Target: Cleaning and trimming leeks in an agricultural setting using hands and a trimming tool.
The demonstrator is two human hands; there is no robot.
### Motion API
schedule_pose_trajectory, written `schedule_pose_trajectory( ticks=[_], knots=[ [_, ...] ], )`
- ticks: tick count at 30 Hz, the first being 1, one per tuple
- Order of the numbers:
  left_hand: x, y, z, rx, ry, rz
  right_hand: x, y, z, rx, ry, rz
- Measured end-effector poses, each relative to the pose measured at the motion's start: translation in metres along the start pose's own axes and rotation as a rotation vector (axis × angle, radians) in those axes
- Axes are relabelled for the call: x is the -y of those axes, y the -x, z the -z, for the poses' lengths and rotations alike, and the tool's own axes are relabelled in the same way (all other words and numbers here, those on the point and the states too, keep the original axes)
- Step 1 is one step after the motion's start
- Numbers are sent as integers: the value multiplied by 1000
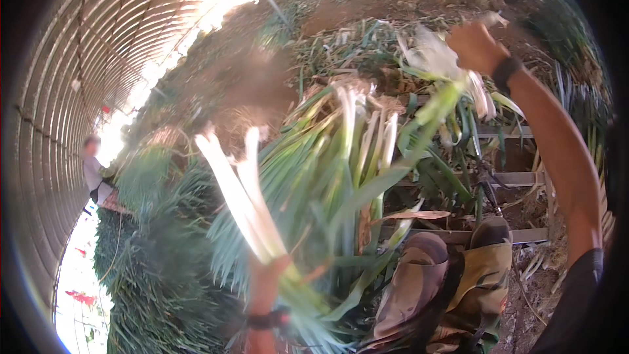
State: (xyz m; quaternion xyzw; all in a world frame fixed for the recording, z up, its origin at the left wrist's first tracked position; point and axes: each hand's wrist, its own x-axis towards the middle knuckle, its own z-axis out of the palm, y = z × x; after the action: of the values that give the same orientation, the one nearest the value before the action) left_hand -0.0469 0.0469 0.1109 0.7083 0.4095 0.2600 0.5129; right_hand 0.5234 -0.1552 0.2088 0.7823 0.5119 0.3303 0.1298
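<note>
Gripping leeks, the left hand is closed; the right hand curls, contents impossible to tell.

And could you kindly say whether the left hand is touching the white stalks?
Touching: the head view shows the blurred left hand wrapped around the white stalks.

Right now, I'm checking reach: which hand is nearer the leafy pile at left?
Left. The left hand is just right of the pile; the right hand is farther off, at upper right.
</note>
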Motion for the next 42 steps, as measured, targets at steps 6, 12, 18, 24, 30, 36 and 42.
schedule_pose_trajectory(
  ticks=[6, 12, 18, 24, 30, 36, 42],
  knots=[
    [-39, 2, 26, -208, 11, -105, 174, 35, 42, 137, -901, 225],
    [-90, -6, 11, -325, 82, -257, 302, 87, 145, 191, -1565, 676],
    [-153, -31, 42, -487, 72, -437, 367, 150, 141, 277, -1406, 841],
    [-212, -57, 150, -646, -253, -763, 363, 211, 167, 38, -1491, 1010],
    [-266, -40, 145, -708, -689, -726, 256, 147, 170, -272, -1186, 751],
    [-225, -42, 15, -297, -1349, -844, 151, 88, 198, -660, -771, 278],
    [-137, -12, -74, 309, -1585, -1162, 153, 90, 149, -616, -348, 317]
  ],
)
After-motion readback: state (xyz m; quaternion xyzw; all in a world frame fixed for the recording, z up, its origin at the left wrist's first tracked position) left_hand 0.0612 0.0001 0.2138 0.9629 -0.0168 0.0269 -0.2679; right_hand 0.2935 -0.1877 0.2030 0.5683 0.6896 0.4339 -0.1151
